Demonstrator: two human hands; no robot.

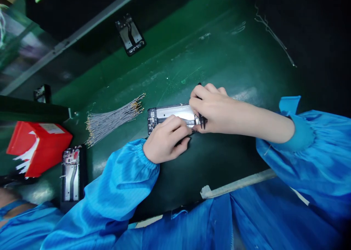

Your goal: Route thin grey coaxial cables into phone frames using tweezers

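Note:
An opened phone (pixel 175 113) lies on the green work surface, its silvery inner plate and circuit parts showing. My left hand (pixel 168 138) rests at its near edge, fingers curled and pressed onto the phone's right end. Over that same end, my right hand (pixel 210 107) is closed around black tweezers (pixel 202 121), whose tips point down beside the phone. Fingers cover most of the phone's right end, so what the tips touch cannot be made out. Left of the phone lies a bundle of thin grey cables (pixel 113 122) with gold-coloured ends.
Another opened phone (pixel 131 36) lies toward the back, and one more (pixel 71 176) sits at left beside a red bin (pixel 45 147) with white strips. Loose wires (pixel 274 36) lie at far right. Another person's blue sleeve (pixel 27 224) shows at lower left.

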